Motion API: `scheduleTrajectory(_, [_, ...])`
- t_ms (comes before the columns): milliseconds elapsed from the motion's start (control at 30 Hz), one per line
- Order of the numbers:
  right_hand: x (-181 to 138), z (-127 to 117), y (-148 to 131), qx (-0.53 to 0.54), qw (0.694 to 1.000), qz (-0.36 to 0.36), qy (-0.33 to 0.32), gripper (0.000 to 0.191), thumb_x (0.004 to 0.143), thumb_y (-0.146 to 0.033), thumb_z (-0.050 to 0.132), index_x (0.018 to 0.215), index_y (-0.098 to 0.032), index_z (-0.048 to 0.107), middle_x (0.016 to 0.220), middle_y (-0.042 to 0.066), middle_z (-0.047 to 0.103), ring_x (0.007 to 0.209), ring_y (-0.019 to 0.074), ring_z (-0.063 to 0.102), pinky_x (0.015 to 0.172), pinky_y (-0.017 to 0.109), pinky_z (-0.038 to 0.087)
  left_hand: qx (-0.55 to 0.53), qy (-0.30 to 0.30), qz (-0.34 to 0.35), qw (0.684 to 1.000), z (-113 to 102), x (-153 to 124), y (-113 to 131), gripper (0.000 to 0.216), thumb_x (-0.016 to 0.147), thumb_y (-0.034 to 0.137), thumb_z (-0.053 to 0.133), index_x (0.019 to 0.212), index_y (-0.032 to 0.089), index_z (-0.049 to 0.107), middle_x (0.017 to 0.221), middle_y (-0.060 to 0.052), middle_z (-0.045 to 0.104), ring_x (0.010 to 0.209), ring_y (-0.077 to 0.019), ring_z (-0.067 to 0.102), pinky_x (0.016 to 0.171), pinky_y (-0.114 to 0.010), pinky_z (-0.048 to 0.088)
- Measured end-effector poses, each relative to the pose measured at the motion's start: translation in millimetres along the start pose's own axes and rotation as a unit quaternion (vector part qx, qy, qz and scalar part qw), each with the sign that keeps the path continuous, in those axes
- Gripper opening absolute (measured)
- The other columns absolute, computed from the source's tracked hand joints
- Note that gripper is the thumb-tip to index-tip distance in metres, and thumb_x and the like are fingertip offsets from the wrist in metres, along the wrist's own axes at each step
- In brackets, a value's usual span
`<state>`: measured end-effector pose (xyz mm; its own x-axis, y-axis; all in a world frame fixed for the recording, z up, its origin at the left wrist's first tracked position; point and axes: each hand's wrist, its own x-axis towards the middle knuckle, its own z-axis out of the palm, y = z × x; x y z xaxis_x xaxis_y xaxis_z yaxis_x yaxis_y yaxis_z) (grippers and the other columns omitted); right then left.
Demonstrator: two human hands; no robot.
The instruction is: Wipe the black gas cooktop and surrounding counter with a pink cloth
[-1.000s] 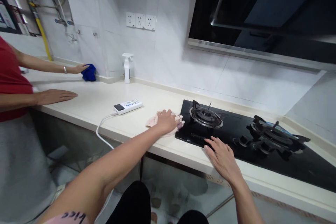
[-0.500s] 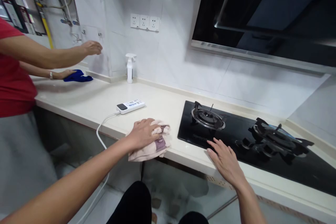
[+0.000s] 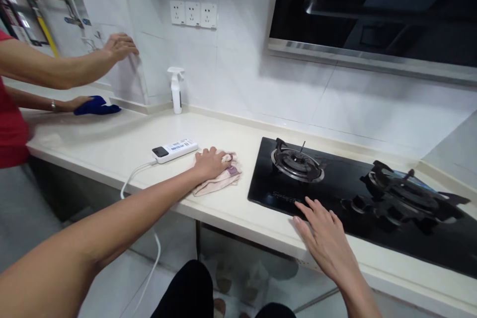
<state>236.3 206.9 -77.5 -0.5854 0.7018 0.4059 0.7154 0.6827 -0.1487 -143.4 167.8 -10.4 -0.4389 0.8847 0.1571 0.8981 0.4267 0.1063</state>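
My left hand (image 3: pixel 210 164) presses a pale pink cloth (image 3: pixel 218 184) with purple patches onto the cream countertop (image 3: pixel 223 208), its fingers bent over the bunched fabric. The cloth lies between a white power bank (image 3: pixel 176 150) and the black gas hob (image 3: pixel 266 179). Over the front edge of the hob, my right hand (image 3: pixel 325 231) rests with fingers spread and nothing in it. Its fingertips touch or hover just above the glass; I cannot tell which.
A white spray bottle (image 3: pixel 176 90) stands against the wall below the sockets (image 3: pixel 193 15). At left, a co-worker's hand rests on a blue cloth (image 3: pixel 96 105). A white cable (image 3: pixel 128 184) hangs over the counter's front edge. A range hood (image 3: pixel 372 25) overhangs the hob.
My left hand has slid the cloth away from the front edge, deeper onto the counter. My right hand stays at the hob's edge. The view has shifted slightly.
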Motion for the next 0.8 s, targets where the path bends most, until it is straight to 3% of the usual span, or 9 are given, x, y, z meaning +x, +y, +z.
scheduleTrajectory(233, [6,-7,-6,-0.024,0.999,-0.013,0.025,0.054,0.107,-0.059,0.030,0.137,-0.028,0.063,0.148,0.010,0.056,0.143,0.0332,0.044,0.114,0.061,0.036,-0.010,-0.006,-0.024,1.000,13,62,36,0.064,0.096,0.068,0.034,0.142,0.031,0.057,0.144,-0.016,0.051,0.133,-0.0424,0.044,0.106,-0.061,0.034])
scheduleTrajectory(367, [9,-8,-7,-0.019,0.999,-0.012,0.026,0.052,0.107,-0.059,0.032,0.136,-0.028,0.063,0.146,0.011,0.057,0.141,0.0334,0.045,0.111,0.060,0.037,-0.021,-0.013,-0.032,0.999,15,71,64,0.067,0.096,0.069,0.030,0.141,0.029,0.059,0.146,-0.017,0.050,0.134,-0.0437,0.043,0.106,-0.064,0.033])
scheduleTrajectory(567, [10,-5,-6,-0.014,1.000,0.000,0.017,0.052,0.107,-0.058,0.030,0.136,-0.029,0.061,0.149,0.009,0.055,0.142,0.0311,0.044,0.113,0.060,0.036,-0.024,0.001,0.028,0.999,12,33,88,0.061,0.100,0.062,0.029,0.137,0.026,0.062,0.143,-0.015,0.054,0.131,-0.0375,0.047,0.106,-0.055,0.036])
scheduleTrajectory(800, [6,2,-3,-0.025,1.000,0.014,0.000,0.053,0.108,-0.057,0.030,0.143,-0.028,0.058,0.156,0.006,0.049,0.148,0.0294,0.038,0.120,0.060,0.029,-0.026,0.021,0.088,0.996,0,-36,76,0.056,0.099,0.060,0.035,0.130,0.026,0.067,0.135,-0.015,0.059,0.124,-0.0372,0.051,0.101,-0.052,0.039])
